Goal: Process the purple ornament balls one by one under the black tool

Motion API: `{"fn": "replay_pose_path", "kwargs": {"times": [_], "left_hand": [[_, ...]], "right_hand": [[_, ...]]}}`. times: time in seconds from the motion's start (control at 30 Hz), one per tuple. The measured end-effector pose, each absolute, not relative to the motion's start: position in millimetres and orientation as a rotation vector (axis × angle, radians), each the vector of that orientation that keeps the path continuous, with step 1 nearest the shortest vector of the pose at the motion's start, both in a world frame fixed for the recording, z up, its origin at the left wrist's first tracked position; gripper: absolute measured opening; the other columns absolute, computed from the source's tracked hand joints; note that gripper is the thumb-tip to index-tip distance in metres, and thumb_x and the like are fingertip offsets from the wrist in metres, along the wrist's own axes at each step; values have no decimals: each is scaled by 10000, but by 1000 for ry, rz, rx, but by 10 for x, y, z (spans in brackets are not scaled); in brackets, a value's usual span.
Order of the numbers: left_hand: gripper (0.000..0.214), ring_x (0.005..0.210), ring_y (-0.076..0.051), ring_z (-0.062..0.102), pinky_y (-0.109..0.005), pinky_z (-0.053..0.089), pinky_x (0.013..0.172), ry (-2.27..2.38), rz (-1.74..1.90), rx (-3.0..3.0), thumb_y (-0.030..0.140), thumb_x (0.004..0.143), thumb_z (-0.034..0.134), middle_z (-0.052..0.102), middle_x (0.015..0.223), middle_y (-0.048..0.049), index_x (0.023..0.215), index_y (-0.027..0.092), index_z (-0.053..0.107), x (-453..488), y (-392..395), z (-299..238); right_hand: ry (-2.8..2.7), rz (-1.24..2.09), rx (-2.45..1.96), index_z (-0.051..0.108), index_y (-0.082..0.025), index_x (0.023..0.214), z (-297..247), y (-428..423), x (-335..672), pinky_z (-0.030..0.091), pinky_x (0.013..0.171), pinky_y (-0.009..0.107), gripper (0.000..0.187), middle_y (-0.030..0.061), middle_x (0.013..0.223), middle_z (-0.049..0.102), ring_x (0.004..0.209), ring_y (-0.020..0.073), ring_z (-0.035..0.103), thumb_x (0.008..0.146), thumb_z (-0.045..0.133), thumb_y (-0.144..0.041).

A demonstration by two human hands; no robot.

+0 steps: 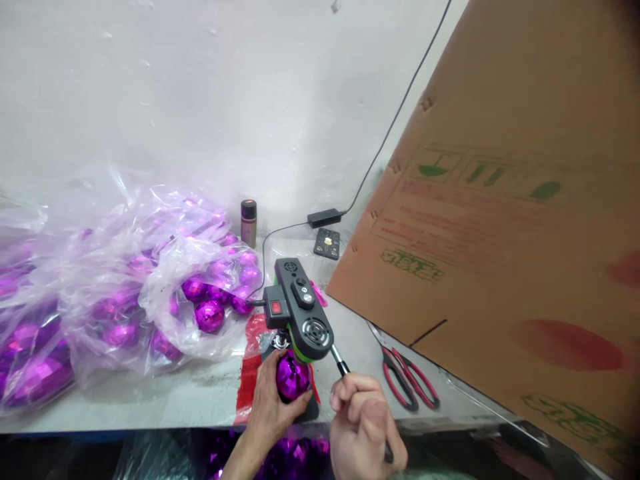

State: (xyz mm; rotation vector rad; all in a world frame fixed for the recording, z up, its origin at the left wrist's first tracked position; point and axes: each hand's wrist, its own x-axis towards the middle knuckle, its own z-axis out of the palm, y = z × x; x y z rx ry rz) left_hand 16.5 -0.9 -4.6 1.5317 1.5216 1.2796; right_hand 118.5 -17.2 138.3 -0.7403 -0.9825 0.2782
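My left hand point(270, 407) is wrapped around a shiny purple faceted ball point(293, 377) and holds it under the head of a small grey and green press machine point(299, 307) on the white bench. My right hand point(363, 423) is closed in a fist on the machine's black lever handle point(341, 365), which slants down from the machine toward me. The machine has a red switch on its left side and a black cable running off to the back.
Clear plastic bags full of purple balls point(200, 293) lie on the left of the bench point(150, 400). Red-handled scissors point(407, 380) lie to the right. A big cardboard sheet point(500, 233) leans over the right side. A small bottle point(249, 223), a power adapter point(325, 217) and a remote point(327, 243) sit by the wall.
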Motion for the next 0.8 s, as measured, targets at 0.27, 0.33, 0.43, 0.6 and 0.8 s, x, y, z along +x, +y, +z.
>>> {"fn": "replay_pose_path", "kwargs": {"times": [0.27, 0.33, 0.43, 0.6, 0.8], "left_hand": [[774, 1283, -427, 705, -657, 564, 1131, 1530, 1293, 1540, 364, 685, 853, 739, 1354, -214, 1394, 145, 633, 234, 2, -97], [784, 1279, -424, 706, -650, 565, 1135, 1523, 1287, 1547, 361, 676, 860, 739, 1350, -212, 1394, 142, 633, 241, 10, -99], [787, 1278, -417, 705, -639, 568, 1138, 1521, 1278, 1539, 344, 670, 867, 739, 1349, -198, 1398, 152, 636, 237, 13, -84], [799, 1311, -414, 686, -643, 551, 1159, 1475, 1251, 1523, 314, 677, 864, 724, 1385, -202, 1421, 154, 623, 242, 4, -53], [795, 1337, -425, 670, -660, 519, 1187, 1497, 1247, 1495, 311, 658, 870, 715, 1402, -207, 1400, 153, 633, 236, 28, -22]], "right_hand": [[-863, 295, -738, 470, -211, 562, 1371, -123, 1140, 384, 429, 230, 545, -34, 617, 532, 497, 94, 502, 1062, 611, -377], [-848, 315, -725, 470, -209, 567, 1331, -123, 1150, 390, 435, 231, 533, -34, 623, 533, 502, 95, 509, 1057, 611, -363], [-853, 307, -686, 466, -205, 572, 1202, -117, 1183, 388, 451, 235, 527, -33, 631, 539, 511, 95, 519, 1064, 596, -342], [-966, 313, -624, 465, -209, 573, 945, -73, 1237, 420, 484, 266, 555, -24, 663, 563, 504, 108, 515, 1085, 567, -396], [-876, 265, -712, 449, -209, 560, 1339, -75, 1173, 301, 433, 244, 537, -26, 589, 532, 488, 103, 461, 1063, 595, -328]]}}
